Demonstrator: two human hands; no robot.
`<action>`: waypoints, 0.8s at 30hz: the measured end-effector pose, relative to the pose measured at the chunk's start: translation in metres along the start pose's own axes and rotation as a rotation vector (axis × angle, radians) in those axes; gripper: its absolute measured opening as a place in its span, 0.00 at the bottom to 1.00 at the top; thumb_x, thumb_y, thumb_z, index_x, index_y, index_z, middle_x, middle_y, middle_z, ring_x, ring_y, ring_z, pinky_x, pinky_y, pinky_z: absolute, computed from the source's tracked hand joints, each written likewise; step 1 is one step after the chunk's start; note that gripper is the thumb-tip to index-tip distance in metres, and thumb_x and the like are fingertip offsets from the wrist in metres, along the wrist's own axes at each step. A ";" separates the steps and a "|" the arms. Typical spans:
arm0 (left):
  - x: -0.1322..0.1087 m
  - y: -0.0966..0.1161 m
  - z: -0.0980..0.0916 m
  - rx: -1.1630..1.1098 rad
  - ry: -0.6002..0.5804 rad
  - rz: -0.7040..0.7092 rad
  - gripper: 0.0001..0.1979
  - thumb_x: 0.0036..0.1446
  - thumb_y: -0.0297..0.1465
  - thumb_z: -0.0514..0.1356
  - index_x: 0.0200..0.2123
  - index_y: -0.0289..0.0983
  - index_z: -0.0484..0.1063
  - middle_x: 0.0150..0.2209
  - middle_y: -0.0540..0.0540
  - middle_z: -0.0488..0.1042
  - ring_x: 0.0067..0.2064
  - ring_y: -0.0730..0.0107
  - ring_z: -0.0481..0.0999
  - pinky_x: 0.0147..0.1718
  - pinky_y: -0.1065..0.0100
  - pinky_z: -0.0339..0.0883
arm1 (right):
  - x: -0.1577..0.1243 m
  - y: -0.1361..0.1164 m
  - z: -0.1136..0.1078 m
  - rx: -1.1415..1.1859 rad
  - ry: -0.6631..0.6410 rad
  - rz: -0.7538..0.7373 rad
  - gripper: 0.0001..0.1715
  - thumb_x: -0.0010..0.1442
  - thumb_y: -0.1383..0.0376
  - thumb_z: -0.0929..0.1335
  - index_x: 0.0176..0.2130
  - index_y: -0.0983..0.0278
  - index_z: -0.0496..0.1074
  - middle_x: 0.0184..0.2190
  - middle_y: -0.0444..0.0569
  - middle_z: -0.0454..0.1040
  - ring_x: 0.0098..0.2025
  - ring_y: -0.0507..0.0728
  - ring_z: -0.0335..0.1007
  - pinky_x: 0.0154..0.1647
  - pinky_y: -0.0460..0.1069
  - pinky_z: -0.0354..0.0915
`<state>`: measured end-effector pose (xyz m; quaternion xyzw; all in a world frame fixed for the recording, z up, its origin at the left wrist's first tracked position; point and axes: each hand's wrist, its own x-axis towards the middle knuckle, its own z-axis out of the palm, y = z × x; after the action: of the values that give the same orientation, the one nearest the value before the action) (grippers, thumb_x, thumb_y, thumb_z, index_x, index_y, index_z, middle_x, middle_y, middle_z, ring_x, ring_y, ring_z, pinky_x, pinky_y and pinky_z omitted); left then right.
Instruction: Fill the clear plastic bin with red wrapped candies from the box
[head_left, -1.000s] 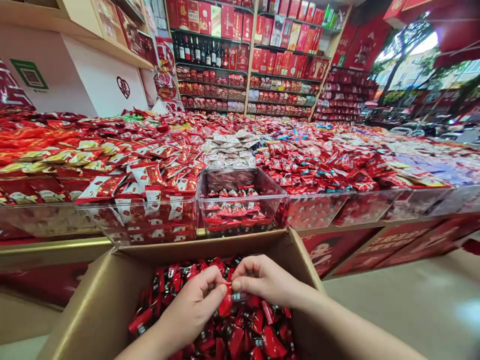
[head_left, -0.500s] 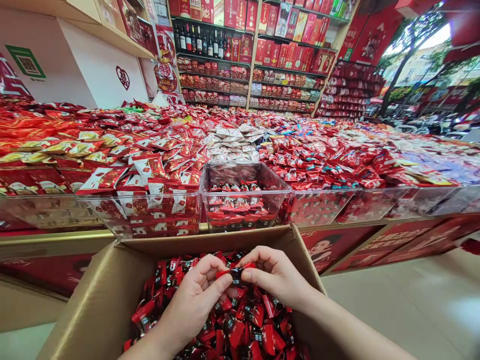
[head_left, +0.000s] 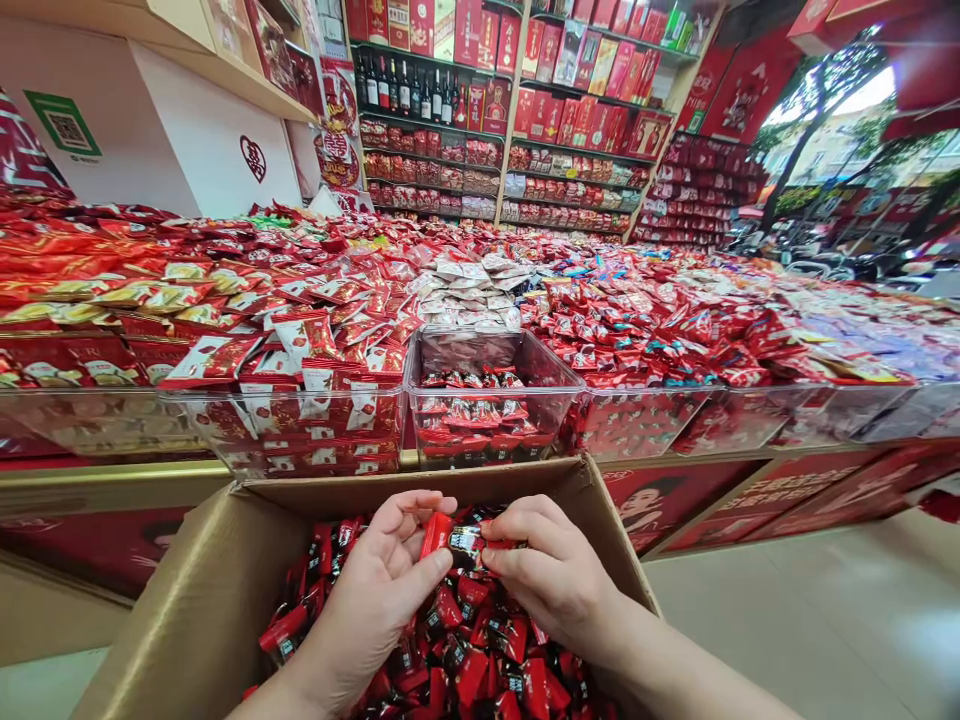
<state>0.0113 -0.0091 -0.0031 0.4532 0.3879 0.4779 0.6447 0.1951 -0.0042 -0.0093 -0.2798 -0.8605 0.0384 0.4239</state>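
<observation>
Over an open cardboard box [head_left: 187, 600] full of small red-and-black wrapped candies [head_left: 480, 660], both my hands meet. My left hand [head_left: 379, 590] curls its fingers around one end of a red wrapped candy [head_left: 450, 538]. My right hand [head_left: 551, 570] pinches the other end of that same candy, which lies level between the two hands, just above the heap. Straight ahead on the counter stands a clear plastic bin [head_left: 491, 395], partly filled with the same sort of red candies.
A wide counter [head_left: 105, 480] carries clear bins heaped with red, gold and white snack packets. Shelves [head_left: 510, 110] of red boxes and bottles line the back wall. Pale floor [head_left: 810, 620] lies to the right of the box.
The hands have lifted one candy off the heap and turned it level between them. The left hand's fingers have spread slightly.
</observation>
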 end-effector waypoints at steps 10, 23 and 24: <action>-0.001 0.012 -0.006 -0.109 0.067 -0.101 0.11 0.54 0.33 0.54 0.41 0.40 0.63 0.38 0.48 0.69 0.31 0.74 0.69 0.30 0.70 0.62 | 0.063 0.010 -0.063 -0.215 0.166 0.020 0.10 0.53 0.72 0.63 0.37 0.62 0.67 0.33 0.48 0.71 0.37 0.53 0.65 0.37 0.49 0.62; 0.004 -0.006 -0.009 -0.054 -0.059 -0.156 0.14 0.45 0.33 0.61 0.37 0.37 0.65 0.29 0.49 0.72 0.27 0.74 0.68 0.26 0.71 0.59 | 0.164 0.107 -0.048 -0.511 -0.792 0.348 0.04 0.42 0.70 0.65 0.25 0.66 0.69 0.22 0.45 0.69 0.25 0.50 0.60 0.22 0.44 0.50; 0.005 -0.008 -0.010 -0.060 -0.071 -0.156 0.14 0.44 0.33 0.62 0.36 0.37 0.65 0.29 0.49 0.72 0.27 0.74 0.68 0.26 0.71 0.58 | 0.164 0.109 -0.045 -0.496 -0.826 0.350 0.05 0.42 0.70 0.65 0.25 0.66 0.69 0.23 0.45 0.69 0.25 0.50 0.60 0.23 0.44 0.51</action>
<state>0.0056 -0.0032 -0.0134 0.4188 0.3846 0.4212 0.7066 0.1984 0.1636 0.1021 -0.4734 -0.8797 0.0108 -0.0434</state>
